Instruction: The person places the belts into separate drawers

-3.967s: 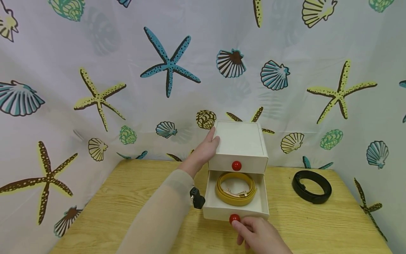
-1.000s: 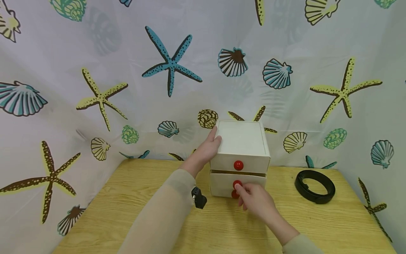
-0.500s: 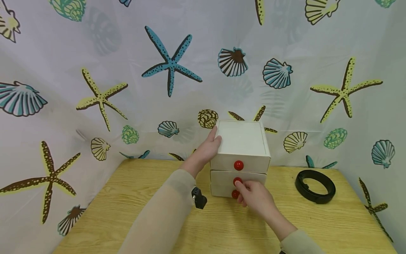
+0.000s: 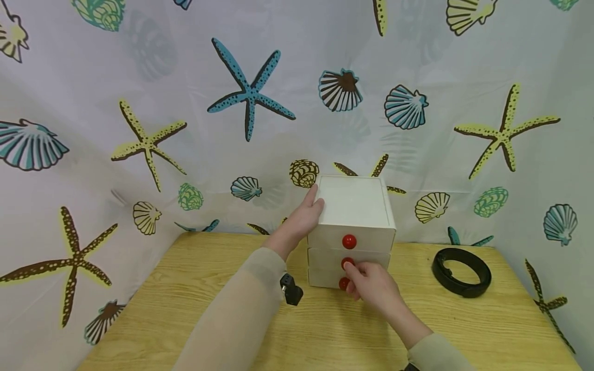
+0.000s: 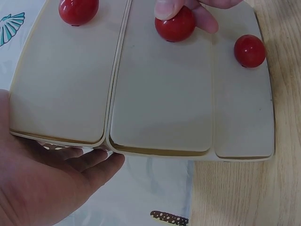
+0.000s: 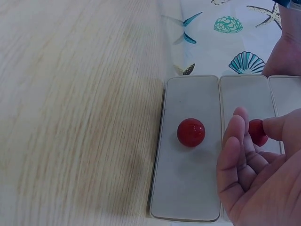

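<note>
A small white drawer cabinet (image 4: 355, 201) stands on the wooden table, its three drawers closed. My left hand (image 4: 301, 219) rests against its left side, thumb at the top edge; in the left wrist view the fingers (image 5: 101, 167) lie along the side wall. At the front, my right hand (image 4: 373, 283) pinches the round red knob (image 5: 175, 26) of the middle drawer between thumb and finger. Above it is the top drawer's knob (image 4: 349, 241), below it the bottom drawer's knob (image 6: 190, 132). The middle drawer's inside is hidden.
To the cabinet's right, a coiled black belt (image 4: 483, 275) lies on the wooden table (image 4: 209, 278). A white curtain (image 4: 185, 77) with starfish and shells hangs behind. A small black device (image 4: 291, 289) sits at my left wrist.
The middle drawer, pulled out with a coiled yellow belt inside, has been pushed shut by my right hand, which still pinches its knob. My left hand stays on the cabinet's side.
</note>
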A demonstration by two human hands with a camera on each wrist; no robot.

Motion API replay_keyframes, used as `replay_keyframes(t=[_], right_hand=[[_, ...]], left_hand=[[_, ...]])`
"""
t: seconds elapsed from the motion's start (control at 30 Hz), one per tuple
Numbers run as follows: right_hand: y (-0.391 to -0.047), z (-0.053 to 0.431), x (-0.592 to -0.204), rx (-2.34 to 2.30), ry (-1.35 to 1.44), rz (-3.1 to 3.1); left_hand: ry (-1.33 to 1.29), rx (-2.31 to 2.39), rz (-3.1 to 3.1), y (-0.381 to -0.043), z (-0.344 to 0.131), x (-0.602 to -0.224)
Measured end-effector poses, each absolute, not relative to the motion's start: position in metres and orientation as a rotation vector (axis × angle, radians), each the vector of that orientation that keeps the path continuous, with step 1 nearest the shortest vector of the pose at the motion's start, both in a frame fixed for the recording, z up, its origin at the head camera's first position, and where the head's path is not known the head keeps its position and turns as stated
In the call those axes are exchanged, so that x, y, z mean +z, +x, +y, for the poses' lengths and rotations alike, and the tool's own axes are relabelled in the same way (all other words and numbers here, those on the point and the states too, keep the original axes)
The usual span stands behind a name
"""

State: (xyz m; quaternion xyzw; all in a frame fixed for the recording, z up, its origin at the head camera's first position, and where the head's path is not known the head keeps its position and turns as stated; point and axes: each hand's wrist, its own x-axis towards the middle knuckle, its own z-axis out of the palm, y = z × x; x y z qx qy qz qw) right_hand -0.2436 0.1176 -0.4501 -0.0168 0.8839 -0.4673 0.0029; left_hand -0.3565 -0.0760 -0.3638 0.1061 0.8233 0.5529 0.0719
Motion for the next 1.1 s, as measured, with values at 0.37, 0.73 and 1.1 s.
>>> replay_keyframes(t=[0.37, 0.73, 1.1], right_hand=[[-0.2427, 0.1149, -0.4492, -1.470, -0.011, 2.781], [-0.2436, 0.1099, -0.4547, -1.524, 0.025, 2.755], [-0.2437, 0.1109, -0.4559, -1.526, 0.018, 2.747]], left_hand=[[0.323, 1.656, 2.481, -0.3562, -0.0749, -0.3631], [0.306, 1.634, 2.493, -0.3541, -0.0747, -0.3628], [0.300, 1.620, 2.510, -0.3554, -0.0751, -0.3641]])
